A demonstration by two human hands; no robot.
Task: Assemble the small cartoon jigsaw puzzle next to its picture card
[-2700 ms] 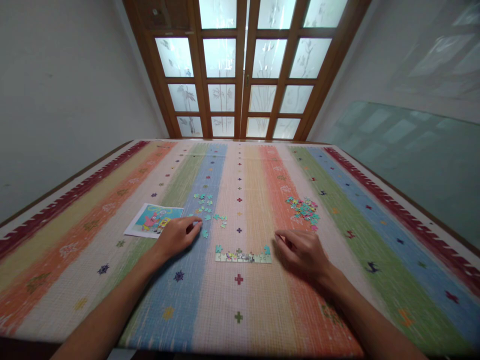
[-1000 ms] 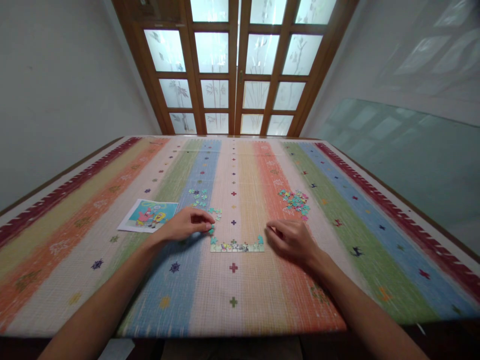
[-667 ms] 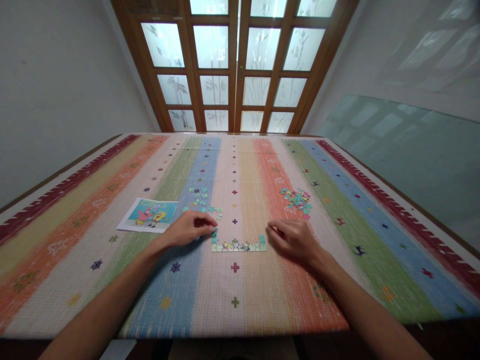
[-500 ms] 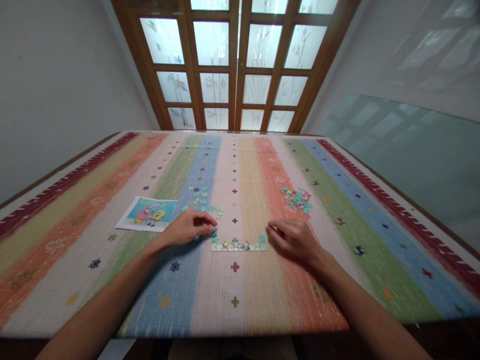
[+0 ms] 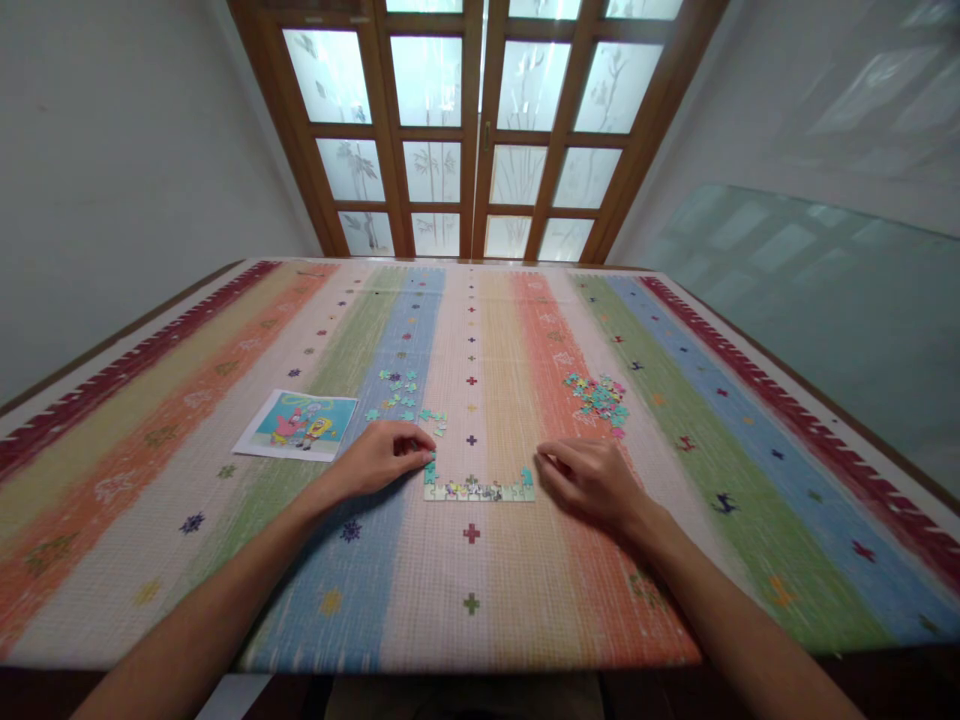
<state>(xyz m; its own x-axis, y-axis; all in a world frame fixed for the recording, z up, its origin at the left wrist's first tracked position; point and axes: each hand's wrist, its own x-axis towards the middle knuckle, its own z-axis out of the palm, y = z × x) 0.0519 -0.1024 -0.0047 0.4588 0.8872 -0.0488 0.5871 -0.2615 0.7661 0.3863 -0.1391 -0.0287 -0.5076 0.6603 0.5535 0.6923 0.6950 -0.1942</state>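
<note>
A partly joined jigsaw puzzle (image 5: 480, 493) lies flat on the striped tablecloth, a pale bottom row with short teal stubs rising at both ends. My left hand (image 5: 386, 455) is closed, thumb and forefinger pinched on a small teal puzzle piece (image 5: 431, 457) at the top of the left stub; the fingers partly cover it. Just right of the teal right stub (image 5: 526, 477) rests my right hand (image 5: 589, 475), its fingers curled in and no piece showing between them.
Loose teal pieces (image 5: 397, 392) lie scattered beyond my left hand. A heap of mixed pieces (image 5: 598, 397) sits beyond my right hand. The printed cartoon picture (image 5: 300, 425) lies at the left. Wooden glazed doors (image 5: 470, 130) stand behind the table (image 5: 471, 570).
Both hands stay nearly in place; the left fingers have shifted very slightly at the left stub. The whole view has moved a little.
</note>
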